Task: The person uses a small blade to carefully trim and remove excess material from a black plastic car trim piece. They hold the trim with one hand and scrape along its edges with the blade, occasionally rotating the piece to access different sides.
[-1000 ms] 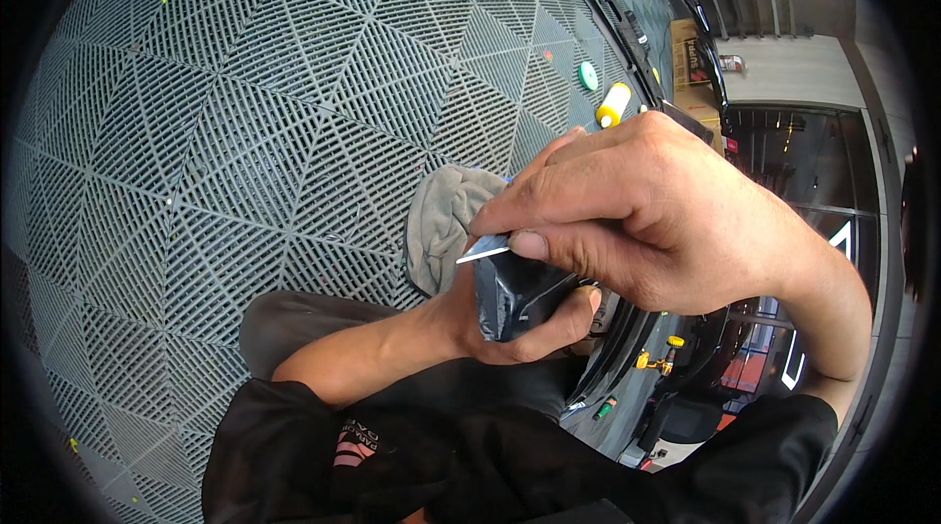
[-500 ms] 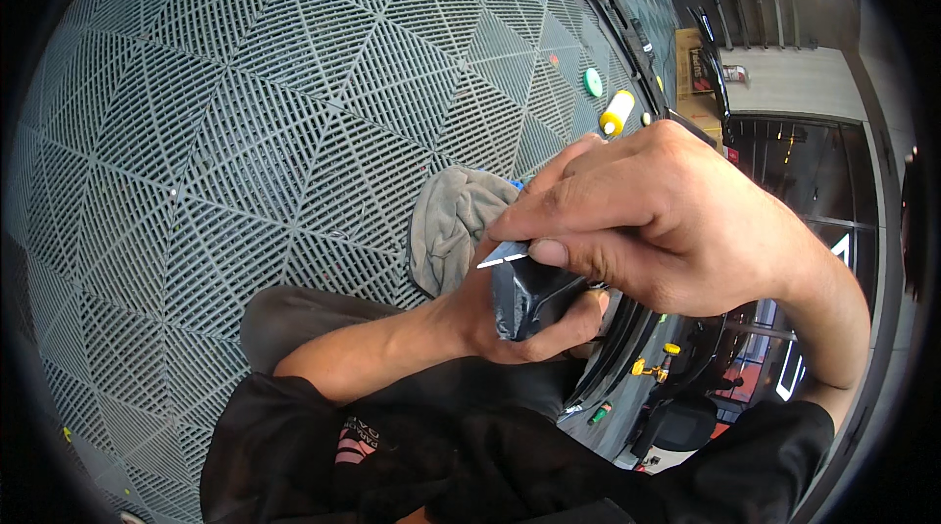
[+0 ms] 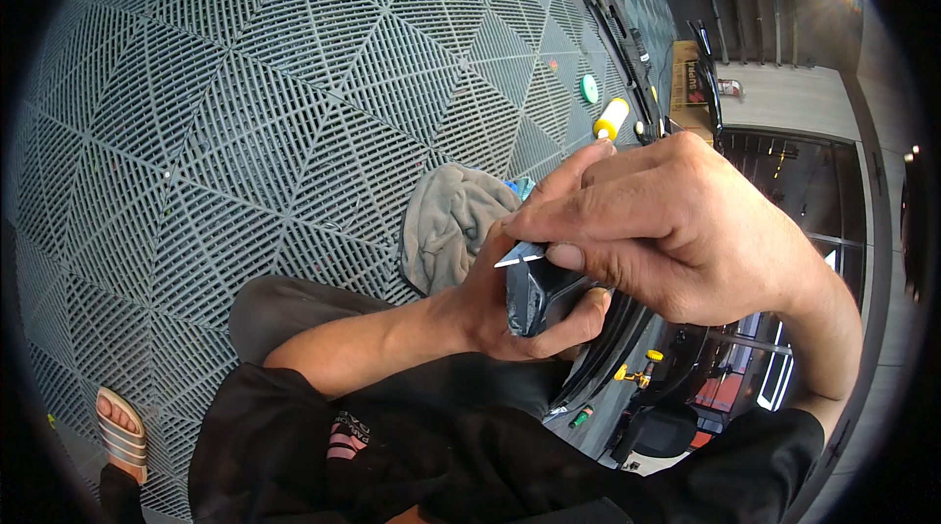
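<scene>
My left hand point(image 3: 480, 320) is wrapped round a glossy black plastic-looking part point(image 3: 561, 291), with its cut-looking end toward me and the fingers curled under it. Above it, my right hand point(image 3: 667, 230) pinches a small thin blade point(image 3: 520, 255) between thumb and fingers. The blade's bright straight edge lies at the upper rim of the black part, by its end. My fingers hide the far side of the part and most of the blade.
A grey cloth point(image 3: 453, 230) lies crumpled on the slatted floor beyond my left hand. Farther off are a yellow-and-white bottle point(image 3: 612, 119), a green round pad point(image 3: 589, 89) and a cardboard box point(image 3: 686, 73). Another person's sandalled foot point(image 3: 123, 431) stands at lower left.
The sandalled foot has come into view at lower left. Both hands keep their grip, and the black part and blade sit slightly farther right in the picture.
</scene>
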`<state>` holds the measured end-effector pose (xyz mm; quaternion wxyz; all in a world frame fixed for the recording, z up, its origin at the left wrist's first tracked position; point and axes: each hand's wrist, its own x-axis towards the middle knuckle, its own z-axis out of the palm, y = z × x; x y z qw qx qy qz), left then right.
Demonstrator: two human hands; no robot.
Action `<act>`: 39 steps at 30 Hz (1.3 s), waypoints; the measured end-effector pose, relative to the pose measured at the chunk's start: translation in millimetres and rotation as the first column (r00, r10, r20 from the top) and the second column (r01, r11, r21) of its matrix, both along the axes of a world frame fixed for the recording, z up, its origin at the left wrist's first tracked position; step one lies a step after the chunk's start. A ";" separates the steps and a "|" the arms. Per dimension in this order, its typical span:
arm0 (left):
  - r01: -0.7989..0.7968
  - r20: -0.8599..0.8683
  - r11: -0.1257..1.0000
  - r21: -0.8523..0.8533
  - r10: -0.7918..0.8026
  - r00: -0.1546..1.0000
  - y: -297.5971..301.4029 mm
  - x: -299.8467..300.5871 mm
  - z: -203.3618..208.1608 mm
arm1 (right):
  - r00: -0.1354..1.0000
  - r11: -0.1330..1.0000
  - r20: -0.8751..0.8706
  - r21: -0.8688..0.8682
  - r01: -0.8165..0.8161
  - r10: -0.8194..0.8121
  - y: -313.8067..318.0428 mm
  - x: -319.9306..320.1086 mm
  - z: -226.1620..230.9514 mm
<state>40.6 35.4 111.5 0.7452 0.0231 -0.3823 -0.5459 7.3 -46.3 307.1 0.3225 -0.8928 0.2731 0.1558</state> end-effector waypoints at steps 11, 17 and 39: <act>-0.006 0.006 1.000 -0.013 0.006 1.000 1.9 0.0 -0.4 | 0.998 1.000 -0.066 0.011 0.025 -0.024 3.8 4.5 6.7; -0.009 0.009 1.000 -0.013 0.009 1.000 2.2 0.0 -0.5 | 0.982 0.999 -0.187 0.025 0.028 -0.022 3.7 11.2 15.1; -0.021 -0.002 1.000 -0.002 0.021 1.000 1.9 -2.7 -1.3 | 0.985 0.992 -0.120 -0.005 0.127 -0.127 10.6 11.0 10.2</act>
